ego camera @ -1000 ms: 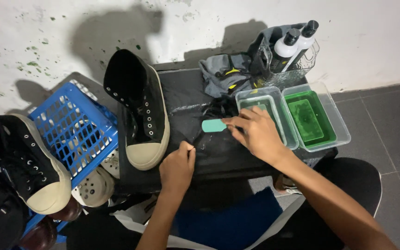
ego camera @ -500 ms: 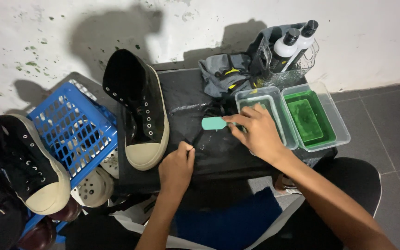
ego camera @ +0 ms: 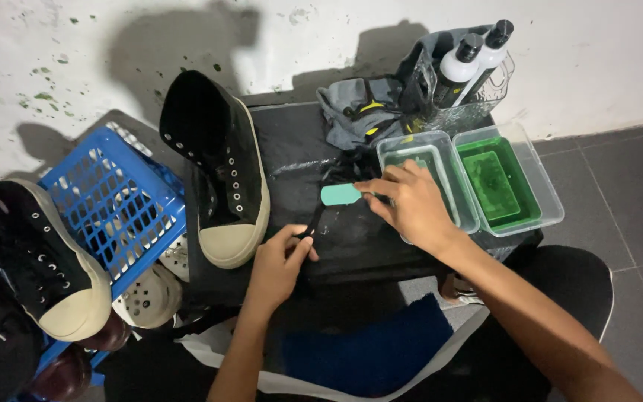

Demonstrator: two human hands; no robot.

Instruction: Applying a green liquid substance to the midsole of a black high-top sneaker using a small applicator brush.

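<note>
A white plastered wall (ego camera: pixel 321 30), flecked with green spots toward its left end, is running along the far side of a low black table (ego camera: pixel 292 141). Hard light is throwing dark shadows of the objects on the table up onto the plaster. Dark grey floor tiles (ego camera: pixel 626 186) with pale grout lines are spreading out to the right, meeting the wall at a straight edge. A blue plastic crate (ego camera: pixel 106 201) is sitting tilted on the left, just beside the table, its lattice catching the light.

Makeshift shoe-cleaning corner: stained white wall (ego camera: pixel 53 67), blue crate (ego camera: pixel 113 208), sneakers (ego camera: pixel 221 171), cleaner bottles (ego camera: pixel 470 63), rinse tubs (ego camera: pixel 545 186).
</note>
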